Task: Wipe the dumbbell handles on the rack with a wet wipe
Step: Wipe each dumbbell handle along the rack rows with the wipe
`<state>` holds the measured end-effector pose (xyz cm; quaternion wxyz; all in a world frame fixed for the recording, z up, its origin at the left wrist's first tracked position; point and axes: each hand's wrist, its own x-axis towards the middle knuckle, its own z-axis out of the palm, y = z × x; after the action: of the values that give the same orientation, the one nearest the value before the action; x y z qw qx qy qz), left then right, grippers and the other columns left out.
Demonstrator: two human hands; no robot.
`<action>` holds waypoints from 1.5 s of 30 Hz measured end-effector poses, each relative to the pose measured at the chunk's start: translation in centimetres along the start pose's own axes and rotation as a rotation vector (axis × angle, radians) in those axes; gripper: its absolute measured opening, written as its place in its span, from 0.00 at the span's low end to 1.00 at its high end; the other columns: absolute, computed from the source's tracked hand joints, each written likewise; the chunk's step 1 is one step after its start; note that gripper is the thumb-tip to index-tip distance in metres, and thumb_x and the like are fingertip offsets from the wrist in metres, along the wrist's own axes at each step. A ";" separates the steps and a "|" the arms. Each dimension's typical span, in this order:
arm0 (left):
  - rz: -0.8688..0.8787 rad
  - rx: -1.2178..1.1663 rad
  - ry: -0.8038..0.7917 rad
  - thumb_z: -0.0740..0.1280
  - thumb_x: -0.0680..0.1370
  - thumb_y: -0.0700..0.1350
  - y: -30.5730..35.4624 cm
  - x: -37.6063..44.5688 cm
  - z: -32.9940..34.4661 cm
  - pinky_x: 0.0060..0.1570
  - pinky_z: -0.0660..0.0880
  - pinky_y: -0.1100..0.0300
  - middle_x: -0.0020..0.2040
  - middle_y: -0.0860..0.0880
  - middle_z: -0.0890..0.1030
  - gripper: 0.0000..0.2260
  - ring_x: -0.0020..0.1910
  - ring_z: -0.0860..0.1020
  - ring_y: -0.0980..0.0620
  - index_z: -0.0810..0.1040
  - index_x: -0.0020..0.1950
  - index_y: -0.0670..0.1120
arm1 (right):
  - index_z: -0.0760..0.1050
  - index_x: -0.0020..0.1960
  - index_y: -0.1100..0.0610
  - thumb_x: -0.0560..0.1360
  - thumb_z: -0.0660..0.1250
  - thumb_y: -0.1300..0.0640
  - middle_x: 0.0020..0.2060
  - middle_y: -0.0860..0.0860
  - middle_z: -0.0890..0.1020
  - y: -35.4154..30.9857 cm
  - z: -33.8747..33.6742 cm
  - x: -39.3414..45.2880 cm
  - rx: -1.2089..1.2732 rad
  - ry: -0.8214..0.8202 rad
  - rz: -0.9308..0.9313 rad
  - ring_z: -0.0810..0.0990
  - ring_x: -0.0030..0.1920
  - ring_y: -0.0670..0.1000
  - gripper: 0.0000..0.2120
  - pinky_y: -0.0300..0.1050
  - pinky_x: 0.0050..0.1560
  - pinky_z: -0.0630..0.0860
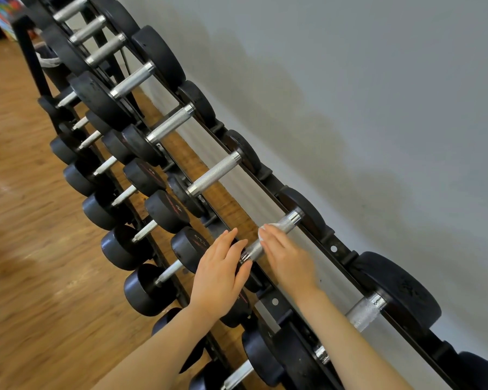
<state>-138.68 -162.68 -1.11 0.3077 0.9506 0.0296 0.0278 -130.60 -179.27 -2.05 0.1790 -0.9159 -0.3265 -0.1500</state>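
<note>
A black rack (333,247) runs diagonally along the wall and carries black dumbbells with silver knurled handles. My right hand (286,257) presses a white wet wipe (262,233) against the middle of one handle (286,222) on the top row. My left hand (221,273) lies flat on the near black head of that same dumbbell, fingers spread, with nothing in it. The handle's lower end (250,253) shows between my two hands.
More handles line the top row, one up the rack (213,174) and one nearer me (365,312). A lower tier holds smaller dumbbells (141,288). The wooden floor (26,220) is to the left, the grey wall (378,108) right behind the rack.
</note>
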 end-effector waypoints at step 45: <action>-0.040 0.013 0.011 0.49 0.81 0.62 -0.6 -1.7 0.6 0.73 0.62 0.47 0.79 0.52 0.58 0.27 0.78 0.58 0.49 0.63 0.77 0.54 | 0.77 0.62 0.65 0.79 0.61 0.56 0.55 0.56 0.81 -1.3 -0.4 -0.3 0.148 0.074 0.090 0.75 0.57 0.51 0.17 0.43 0.55 0.78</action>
<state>-140.34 -162.64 -1.98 0.3019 0.9516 0.0505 0.0266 -131.70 -178.65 -1.51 0.2647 -0.9077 -0.2883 -0.1512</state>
